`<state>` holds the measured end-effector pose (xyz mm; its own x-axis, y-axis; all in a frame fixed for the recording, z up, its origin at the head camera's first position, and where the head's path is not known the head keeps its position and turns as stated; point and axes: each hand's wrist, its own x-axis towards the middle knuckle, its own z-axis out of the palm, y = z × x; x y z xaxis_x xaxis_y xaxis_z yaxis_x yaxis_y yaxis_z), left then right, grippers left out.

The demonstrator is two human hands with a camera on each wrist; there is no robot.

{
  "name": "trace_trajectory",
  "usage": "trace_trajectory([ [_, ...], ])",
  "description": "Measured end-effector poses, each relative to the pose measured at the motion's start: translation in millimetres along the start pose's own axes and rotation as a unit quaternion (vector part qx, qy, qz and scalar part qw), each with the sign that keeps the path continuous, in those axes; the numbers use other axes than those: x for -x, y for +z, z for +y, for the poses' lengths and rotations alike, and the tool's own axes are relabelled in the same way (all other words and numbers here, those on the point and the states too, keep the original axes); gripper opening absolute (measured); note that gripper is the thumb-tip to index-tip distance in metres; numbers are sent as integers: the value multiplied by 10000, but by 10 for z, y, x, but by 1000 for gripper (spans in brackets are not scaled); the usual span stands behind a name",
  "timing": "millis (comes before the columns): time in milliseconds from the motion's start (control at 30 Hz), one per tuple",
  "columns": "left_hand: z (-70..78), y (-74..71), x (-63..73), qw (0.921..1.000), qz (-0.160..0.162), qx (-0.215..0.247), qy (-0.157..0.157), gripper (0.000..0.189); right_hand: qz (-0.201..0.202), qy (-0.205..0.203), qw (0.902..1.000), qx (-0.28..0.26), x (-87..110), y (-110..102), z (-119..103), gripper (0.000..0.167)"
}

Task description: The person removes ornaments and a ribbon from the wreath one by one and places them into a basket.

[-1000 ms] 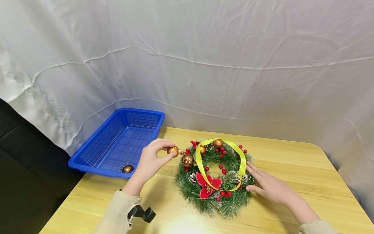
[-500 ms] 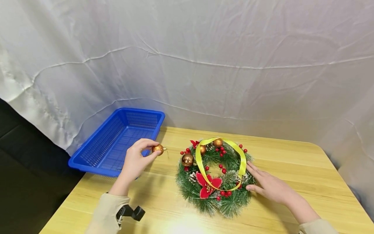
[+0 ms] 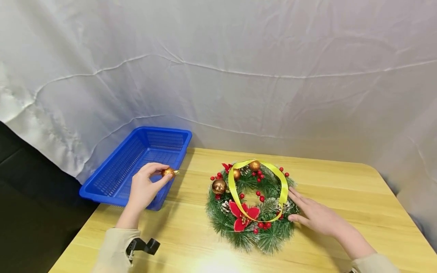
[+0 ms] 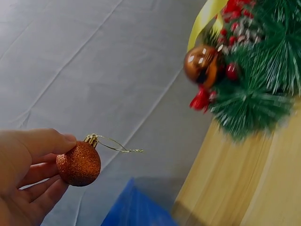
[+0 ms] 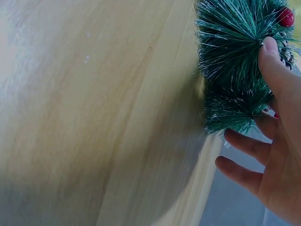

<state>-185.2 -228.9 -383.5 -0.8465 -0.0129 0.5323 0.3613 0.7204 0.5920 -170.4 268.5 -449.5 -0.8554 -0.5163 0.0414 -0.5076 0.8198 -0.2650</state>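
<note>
My left hand (image 3: pixel 145 186) pinches a glittery copper bauble (image 4: pixel 79 164) between thumb and fingers, over the near right rim of the blue basket (image 3: pixel 89 194). A gold cap and a loose string loop (image 4: pixel 123 149) stick out from the bauble, pointing right in the head view. On the table lies a green Christmas wreath (image 3: pixel 239 239) with red berries, a red poinsettia (image 3: pixel 243 216) and a yellow ribbon loop (image 3: pixel 284 185). Several copper baubles, one of them shiny (image 3: pixel 219 186), sit on its upper left part. My right hand (image 3: pixel 319 217) rests its extended fingers at the wreath's right edge.
The wooden table (image 3: pixel 355 193) backs onto a hanging grey-white cloth (image 3: pixel 239 76). The basket stands at the table's left end, its near part behind my left hand. A dark surface (image 3: pixel 27 197) lies beyond the table on the left.
My left hand has carried the bauble left, away from the wreath's upper left side to the basket's rim. My right hand has stayed at the wreath.
</note>
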Motion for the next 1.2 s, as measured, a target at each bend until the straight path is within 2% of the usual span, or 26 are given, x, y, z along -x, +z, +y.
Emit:
trace_trajectory([
  [300,-280,-215,-43,9988,246,-322,-287,25,1,-46,10000,24,-4,-5,11,74],
  [567,-453,-343,-40,9962,39,-465,-742,28,-86,47,10000,0,-16,6,28,75],
  [900,-587,-372,0,9931,-48,-457,-1077,32,-12,21,10000,84,-8,-1,10,75],
  [1200,-701,-393,-18,9908,-241,-732,-1115,29,27,28,9999,102,1,-22,-6,74],
])
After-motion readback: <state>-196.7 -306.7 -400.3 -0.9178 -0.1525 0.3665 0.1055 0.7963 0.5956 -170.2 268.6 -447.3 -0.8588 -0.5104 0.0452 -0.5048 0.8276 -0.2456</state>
